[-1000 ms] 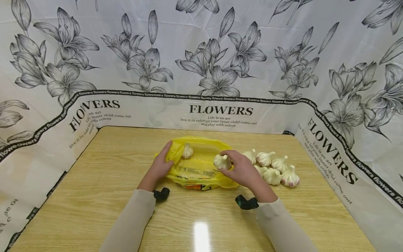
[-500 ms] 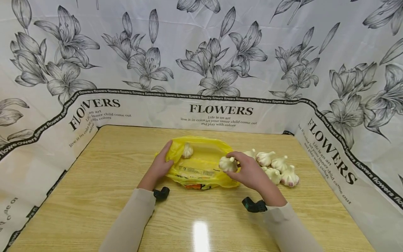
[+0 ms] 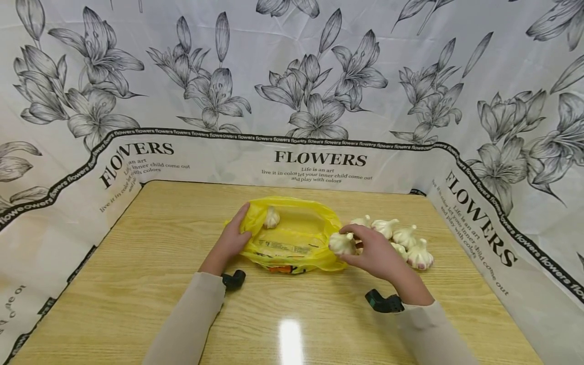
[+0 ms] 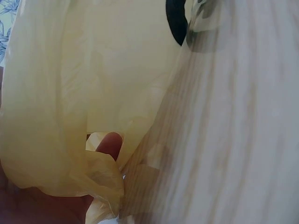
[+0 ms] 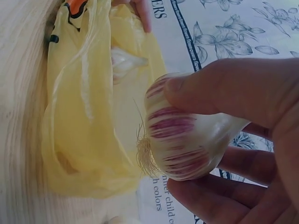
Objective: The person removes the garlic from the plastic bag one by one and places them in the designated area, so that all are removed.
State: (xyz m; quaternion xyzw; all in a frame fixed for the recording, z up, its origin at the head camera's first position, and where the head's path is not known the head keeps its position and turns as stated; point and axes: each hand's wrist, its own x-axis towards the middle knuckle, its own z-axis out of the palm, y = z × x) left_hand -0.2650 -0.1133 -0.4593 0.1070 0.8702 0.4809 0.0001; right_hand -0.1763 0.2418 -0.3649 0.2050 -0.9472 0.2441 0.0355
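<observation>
A yellow plastic bag [image 3: 292,253] lies on its side on the table, its mouth spread wide. My left hand [image 3: 231,239] grips the bag's left edge; in the left wrist view a fingertip [image 4: 111,143] shows beside the crumpled plastic. One garlic bulb [image 3: 271,218] sits inside the bag, near that hand. Between thumb and fingers my right hand [image 3: 380,253] holds another garlic bulb [image 3: 340,244] at the bag's right edge. The right wrist view shows this bulb's purple streaks [image 5: 173,126] and dry roots [image 5: 145,156].
Several loose garlic bulbs [image 3: 405,236] lie grouped right of the bag, some partly hidden by the right hand. The wooden table [image 3: 150,253] is bordered at the back and sides by flower-printed cloth [image 3: 319,170].
My right hand has shifted to the right, carrying the garlic bulb from over the bag's mouth to its right edge. The left hand and the bag look much the same.
</observation>
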